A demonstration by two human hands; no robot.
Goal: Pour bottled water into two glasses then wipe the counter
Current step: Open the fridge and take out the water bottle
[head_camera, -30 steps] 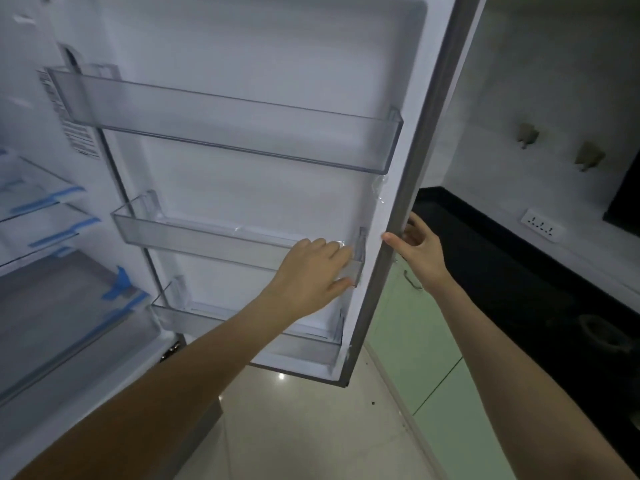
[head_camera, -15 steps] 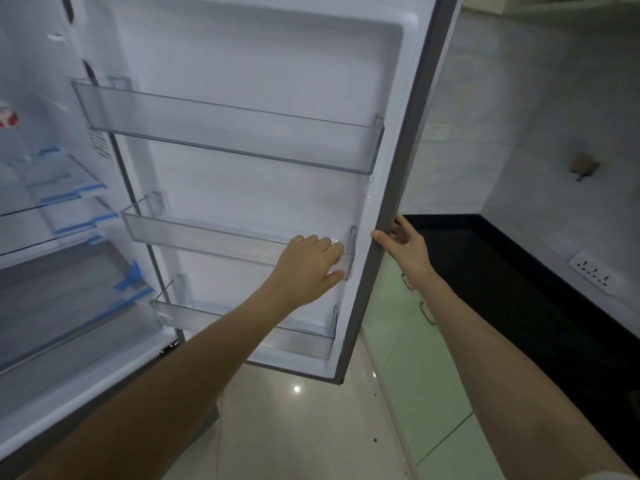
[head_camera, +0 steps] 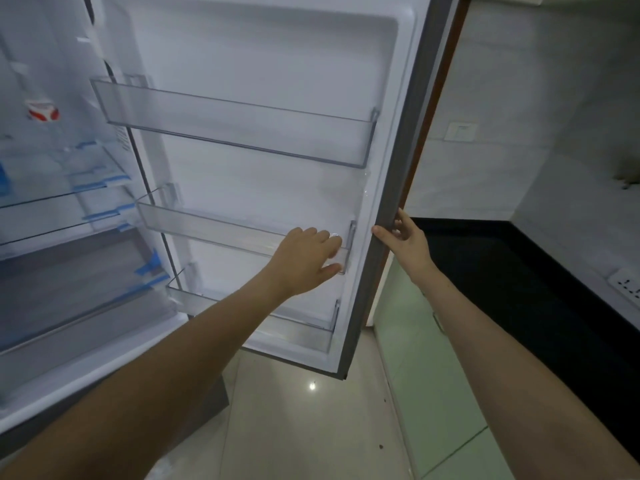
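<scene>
The fridge door (head_camera: 263, 57) stands open in front of me, and its clear door bins hold nothing. My left hand (head_camera: 306, 259) grips the right end of the middle door bin (head_camera: 207, 225), fingers over its rim and thumb on its front. My right hand (head_camera: 403, 239) holds the door's grey outer edge (head_camera: 405, 161), fingers behind it and thumb on the inner side. Inside the fridge at the far left stands what looks like a clear bottle with a red and white label (head_camera: 42, 112), blurred. The black counter (head_camera: 512, 271) lies to the right. No glasses are in view.
Glass shelves with blue tape (head_camera: 62, 202) fill the fridge interior on the left. Pale green cabinet doors (head_camera: 446, 393) sit under the counter. A wall socket strip (head_camera: 627, 284) is at the right edge. Light floor tiles (head_camera: 304, 417) lie below the door.
The view has turned left, showing more of the fridge interior and the labelled bottle. Both hands keep their holds on the bin and the door edge.
</scene>
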